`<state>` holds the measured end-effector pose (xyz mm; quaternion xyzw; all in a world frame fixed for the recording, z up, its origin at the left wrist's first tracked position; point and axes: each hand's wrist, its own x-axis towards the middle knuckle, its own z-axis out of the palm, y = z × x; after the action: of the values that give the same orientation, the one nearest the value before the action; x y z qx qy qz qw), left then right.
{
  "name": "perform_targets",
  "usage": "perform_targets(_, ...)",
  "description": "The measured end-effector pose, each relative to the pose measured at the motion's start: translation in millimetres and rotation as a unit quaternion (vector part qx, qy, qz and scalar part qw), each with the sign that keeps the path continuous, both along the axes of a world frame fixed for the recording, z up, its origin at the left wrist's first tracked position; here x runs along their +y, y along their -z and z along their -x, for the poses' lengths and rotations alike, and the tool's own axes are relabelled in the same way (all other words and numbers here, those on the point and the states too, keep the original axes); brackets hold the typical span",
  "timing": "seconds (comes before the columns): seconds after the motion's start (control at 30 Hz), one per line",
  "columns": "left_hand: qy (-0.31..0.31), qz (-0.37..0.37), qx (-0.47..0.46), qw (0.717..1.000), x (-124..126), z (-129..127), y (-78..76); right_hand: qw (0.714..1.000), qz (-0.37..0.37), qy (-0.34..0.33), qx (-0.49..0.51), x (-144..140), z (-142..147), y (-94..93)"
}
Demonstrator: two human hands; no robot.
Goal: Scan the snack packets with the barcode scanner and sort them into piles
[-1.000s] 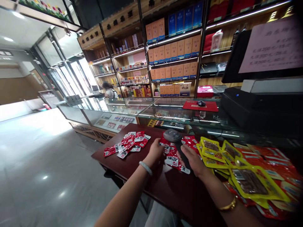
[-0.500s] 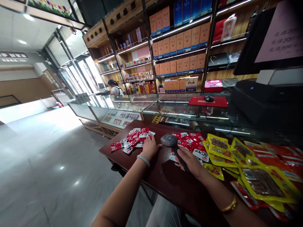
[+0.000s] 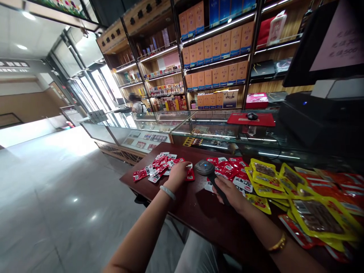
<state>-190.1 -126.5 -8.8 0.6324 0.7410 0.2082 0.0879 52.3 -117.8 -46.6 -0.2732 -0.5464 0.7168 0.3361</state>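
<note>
My left hand point(image 3: 178, 175) has its fingers closed on a small red snack packet point(image 3: 191, 174), whose red end shows to the right of the fingers. It is beside the left pile of red and white snack packets point(image 3: 159, 167). My right hand point(image 3: 231, 194) is wrapped round the handle of a dark barcode scanner point(image 3: 205, 168), its head pointing left toward the packet. Behind the scanner lies a second pile of red and white packets point(image 3: 227, 168). Yellow-edged snack packs point(image 3: 264, 172) with brown contents lie right of it.
All this lies on a dark red-brown table point(image 3: 182, 206). Orange-red packs point(image 3: 327, 185) lie at the far right. Behind stands a glass counter point(image 3: 210, 129) with a mouse point(image 3: 251, 116) on a red mat and a monitor point(image 3: 321, 49). A person point(image 3: 138, 105) is at the far counter.
My left hand has drawn a red packet from the left pile, its fingers turning rightward toward the scanner. My right hand still holds the scanner, nearly in the same place.
</note>
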Motion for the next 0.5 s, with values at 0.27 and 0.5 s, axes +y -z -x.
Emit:
perform_targets(0.27, 0.141, 0.093, 0.259, 0.951, 16.9, 27.1, -16.0, 1.000, 0.007, 0.004, 0.000, -1.3, -0.3, -5.4)
perform_targets(0.5, 0.038, 0.111, 0.251, 0.961, 15.0, 25.1, -4.4, 1.000, -0.001, 0.006, 0.009, 0.7, -1.8, -3.4)
